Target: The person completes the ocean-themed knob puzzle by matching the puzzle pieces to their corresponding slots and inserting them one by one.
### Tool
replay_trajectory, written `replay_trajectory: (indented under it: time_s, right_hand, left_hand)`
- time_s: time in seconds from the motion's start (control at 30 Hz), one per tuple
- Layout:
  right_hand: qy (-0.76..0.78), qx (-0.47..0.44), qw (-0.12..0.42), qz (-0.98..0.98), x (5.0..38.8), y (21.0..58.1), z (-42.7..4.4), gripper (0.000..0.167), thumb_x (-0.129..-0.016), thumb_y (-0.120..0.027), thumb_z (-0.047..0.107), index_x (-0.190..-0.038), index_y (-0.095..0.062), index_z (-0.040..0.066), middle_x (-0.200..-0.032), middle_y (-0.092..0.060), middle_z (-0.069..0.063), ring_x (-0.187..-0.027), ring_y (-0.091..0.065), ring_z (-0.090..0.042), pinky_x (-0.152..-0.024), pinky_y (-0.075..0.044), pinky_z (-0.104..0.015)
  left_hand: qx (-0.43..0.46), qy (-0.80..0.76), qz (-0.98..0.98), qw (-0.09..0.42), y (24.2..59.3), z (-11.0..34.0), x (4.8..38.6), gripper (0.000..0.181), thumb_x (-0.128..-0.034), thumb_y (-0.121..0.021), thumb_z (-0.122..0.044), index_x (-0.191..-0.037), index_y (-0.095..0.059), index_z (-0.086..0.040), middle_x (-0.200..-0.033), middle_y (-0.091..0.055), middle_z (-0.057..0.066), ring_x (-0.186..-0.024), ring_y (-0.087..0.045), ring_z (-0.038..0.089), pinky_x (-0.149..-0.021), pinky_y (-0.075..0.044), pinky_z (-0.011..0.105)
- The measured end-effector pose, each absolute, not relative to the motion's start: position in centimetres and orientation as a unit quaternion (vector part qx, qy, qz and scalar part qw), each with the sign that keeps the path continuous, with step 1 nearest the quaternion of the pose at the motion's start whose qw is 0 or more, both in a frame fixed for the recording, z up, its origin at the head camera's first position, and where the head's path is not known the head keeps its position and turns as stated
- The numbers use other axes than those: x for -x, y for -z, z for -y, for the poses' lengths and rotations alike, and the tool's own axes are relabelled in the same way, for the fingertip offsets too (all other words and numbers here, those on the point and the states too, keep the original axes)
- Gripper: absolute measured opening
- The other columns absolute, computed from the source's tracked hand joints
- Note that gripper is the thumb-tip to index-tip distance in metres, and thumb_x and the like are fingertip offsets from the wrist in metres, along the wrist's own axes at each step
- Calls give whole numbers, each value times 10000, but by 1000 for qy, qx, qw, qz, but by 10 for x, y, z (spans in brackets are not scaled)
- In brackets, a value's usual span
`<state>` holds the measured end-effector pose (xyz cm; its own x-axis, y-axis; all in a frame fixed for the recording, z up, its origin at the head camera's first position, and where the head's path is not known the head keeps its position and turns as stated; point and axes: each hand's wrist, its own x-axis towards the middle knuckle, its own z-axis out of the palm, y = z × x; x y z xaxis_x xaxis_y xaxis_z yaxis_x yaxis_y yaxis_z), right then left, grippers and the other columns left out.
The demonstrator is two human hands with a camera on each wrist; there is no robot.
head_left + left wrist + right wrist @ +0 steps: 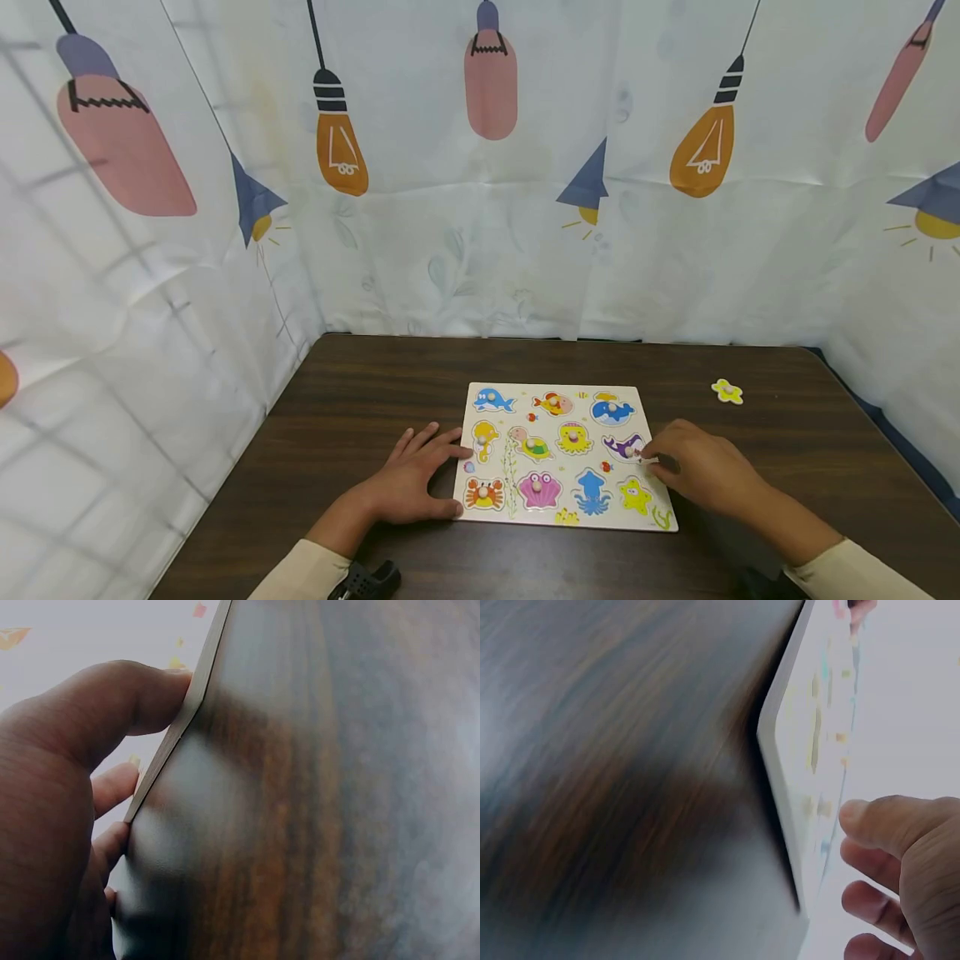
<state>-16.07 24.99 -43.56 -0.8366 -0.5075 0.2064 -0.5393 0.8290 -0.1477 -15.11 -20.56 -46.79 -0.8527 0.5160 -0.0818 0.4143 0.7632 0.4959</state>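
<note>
A white wooden peg puzzle board [551, 523] with colourful sea animals lies on the dark table. My left hand [416, 477] rests beside its left edge, fingers spread and straight; in the left wrist view the thumb [127, 697] touches the board's rim. At the right side, my right hand [697, 467] pinches the right end of a purple whale piece [621, 447], whose small knob shows. The piece lies at its slot. In the right wrist view the thumb and fingers [885, 821] are bent, and glare washes out the board surface.
A yellow-green star-shaped piece [727, 392] lies on the table [405, 367] beyond the board's right side. A dark strap [367, 581] is at the left wrist. White curtains [420, 250] printed with lamps hang behind and at the sides.
</note>
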Motion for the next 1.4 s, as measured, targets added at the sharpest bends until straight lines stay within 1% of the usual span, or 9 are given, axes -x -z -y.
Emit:
replay_trajectory:
  time_s: [0.2, 0.4, 0.57, 0.83, 0.93, 1.07, 1.2, 1.3, 1.4]
  right_hand:
    - [-103, -253, 82, 959, 160, 435, -269, 220, -797, -895, 232, -982, -784, 275, -1014, -680, 108, -947, -628, -137, -547, -484, -235]
    - [-106, -244, 96, 959, 159, 436, -289, 229, -793, -893, 214, -991, -786, 255, -1025, -680, 80, -947, -639, -164, -536, -488, -246]
    - [-106, -238, 97, 961, 161, 439, -304, 232, -791, -894, 207, -995, -789, 241, -1015, -672, 76, -934, -630, -167, -567, -520, -259]
    - [-108, -212, 66, 969, 160, 440, -322, 231, -799, -888, 232, -1006, -787, 239, -1012, -668, 74, -900, -619, -161, -552, -493, -279]
    - [-104, -211, 52, 971, 161, 442, -328, 214, -805, -882, 224, -996, -787, 232, -989, -675, 86, -910, -625, -179, -581, -508, -300]
    - [-96, -214, 32, 972, 162, 443, -335, 186, -811, -871, 190, -976, -786, 204, -950, -676, 97, -903, -629, -194, -628, -530, -349]
    - [-95, -210, 15, 973, 161, 444, -339, 207, -804, -862, 133, -992, -784, 171, -959, -679, 64, -916, -636, -225, -621, -524, -361]
    - [-95, -213, 13, 972, 159, 444, -341, 246, -783, -874, 103, -1001, -783, 172, -977, -685, 42, -921, -645, -242, -617, -529, -358]
    - [-95, -220, 23, 971, 158, 444, -341, 254, -770, -885, 95, -978, -778, 195, -961, -680, 69, -887, -640, -195, -622, -534, -336]
  left_hand:
    - [-249, -237, -933, 107, 470, 207, 151, 728, -846, -745, -608, -1480, -512, -335, -1654, -304, -39, -1553, -125, 338, -1192, 2, 640]
    - [-248, -234, -934, 107, 472, 208, 152, 729, -847, -741, -615, -1483, -505, -347, -1653, -304, -40, -1555, -118, 334, -1193, 2, 634]
    - [-248, -234, -934, 106, 472, 208, 152, 733, -848, -742, -616, -1487, -505, -344, -1652, -307, -36, -1553, -122, 340, -1193, 1, 635]
    - [-248, -233, -935, 104, 469, 208, 152, 733, -848, -748, -599, -1486, -511, -328, -1651, -307, -34, -1552, -125, 347, -1194, 0, 637]
    - [-248, -231, -935, 103, 469, 207, 151, 731, -846, -748, -599, -1483, -514, -327, -1650, -309, -36, -1551, -128, 349, -1193, 0, 641]
    - [-249, -231, -935, 103, 469, 207, 151, 730, -847, -746, -604, -1482, -515, -329, -1649, -312, -38, -1551, -129, 345, -1193, -4, 641]
    - [-249, -231, -935, 104, 469, 206, 151, 733, -848, -744, -609, -1486, -512, -332, -1649, -313, -36, -1552, -128, 342, -1196, -10, 636]
    - [-249, -231, -935, 106, 469, 206, 151, 737, -848, -744, -613, -1489, -509, -335, -1650, -310, -36, -1552, -126, 341, -1197, -7, 633]
    - [-248, -230, -935, 107, 470, 206, 151, 737, -847, -743, -617, -1487, -510, -337, -1650, -309, -38, -1553, -124, 337, -1196, -4, 634]
